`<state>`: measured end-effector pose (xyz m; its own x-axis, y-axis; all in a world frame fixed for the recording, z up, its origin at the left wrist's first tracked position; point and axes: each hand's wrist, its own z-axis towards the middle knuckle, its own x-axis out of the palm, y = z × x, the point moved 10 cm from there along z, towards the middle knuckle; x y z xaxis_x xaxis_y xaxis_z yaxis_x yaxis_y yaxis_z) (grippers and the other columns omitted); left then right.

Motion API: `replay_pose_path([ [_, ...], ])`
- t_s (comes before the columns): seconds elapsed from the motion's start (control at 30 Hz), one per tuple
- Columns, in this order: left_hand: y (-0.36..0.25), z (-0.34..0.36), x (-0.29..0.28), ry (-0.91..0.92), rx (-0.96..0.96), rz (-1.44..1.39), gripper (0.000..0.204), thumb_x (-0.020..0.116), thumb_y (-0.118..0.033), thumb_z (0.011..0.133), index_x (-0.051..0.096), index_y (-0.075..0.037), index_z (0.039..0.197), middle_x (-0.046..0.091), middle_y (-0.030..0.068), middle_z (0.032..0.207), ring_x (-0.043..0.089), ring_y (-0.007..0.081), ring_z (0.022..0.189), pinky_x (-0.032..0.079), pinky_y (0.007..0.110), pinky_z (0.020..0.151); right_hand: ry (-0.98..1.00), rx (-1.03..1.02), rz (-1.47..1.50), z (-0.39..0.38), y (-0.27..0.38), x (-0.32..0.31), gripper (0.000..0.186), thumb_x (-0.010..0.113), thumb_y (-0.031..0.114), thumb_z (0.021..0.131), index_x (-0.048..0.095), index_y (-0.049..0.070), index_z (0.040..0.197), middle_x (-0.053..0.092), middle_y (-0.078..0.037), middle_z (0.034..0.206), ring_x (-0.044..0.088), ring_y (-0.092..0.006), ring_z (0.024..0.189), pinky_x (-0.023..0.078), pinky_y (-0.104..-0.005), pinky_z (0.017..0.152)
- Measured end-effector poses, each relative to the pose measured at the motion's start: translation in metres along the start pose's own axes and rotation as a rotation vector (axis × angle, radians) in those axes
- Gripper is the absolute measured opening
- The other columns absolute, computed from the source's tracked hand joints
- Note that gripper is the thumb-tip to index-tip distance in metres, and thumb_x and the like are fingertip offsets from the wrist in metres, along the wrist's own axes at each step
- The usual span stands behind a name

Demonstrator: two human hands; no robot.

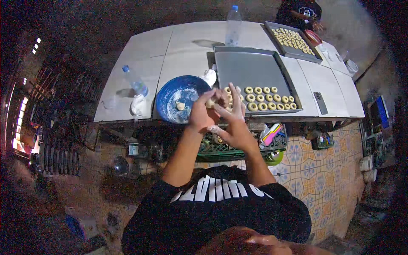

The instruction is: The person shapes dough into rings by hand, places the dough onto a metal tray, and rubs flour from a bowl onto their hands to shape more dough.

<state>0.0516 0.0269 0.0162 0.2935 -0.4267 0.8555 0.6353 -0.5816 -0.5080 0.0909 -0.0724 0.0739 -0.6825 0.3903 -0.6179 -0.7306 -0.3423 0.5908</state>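
My left hand (203,114) is raised beside the blue bowl (163,94), its fingers curled round a small pale piece of dough (210,103). Close against it is my right hand (234,123), fingers stretched apart and dusted white, with nothing visible in its grip. White flour coats the inside of the bowl, and another dough lump (180,106) lies in it. Right of the bowl, a grey metal baking tray (250,66) carries rows of small dough rings (263,106) along its near side. My hands hide the tray's near left corner.
Plastic bottles stand at the left (137,81) and back (233,29) of the white tiled table (185,46). White cloths lie near the bowl. A second ring-filled tray (292,42) sits far right, near another person (299,15). A dark phone-like object (320,103) lies at right; a green crate (212,151) is below.
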Motion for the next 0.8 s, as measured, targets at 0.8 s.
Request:
replay_pose_path([
  [0.8, 0.118, 0.000, 0.041, 0.023, -0.435, -0.436, 0.041, 0.054, -0.044, 0.101, 0.068, -0.007, 0.108, 0.073, 0.0133, 0.099, 0.073, 0.0280, 0.088, 0.062, 0.042, 0.074, 0.012, 0.078, -0.433, -0.032, -0.013, -0.078, 0.030, 0.076, 0.046, 0.084, 0.076, 0.021, 0.102, 0.026, -0.021, 0.162, 0.016, -0.0472, 0.153, 0.014, -0.0615, 0.121],
])
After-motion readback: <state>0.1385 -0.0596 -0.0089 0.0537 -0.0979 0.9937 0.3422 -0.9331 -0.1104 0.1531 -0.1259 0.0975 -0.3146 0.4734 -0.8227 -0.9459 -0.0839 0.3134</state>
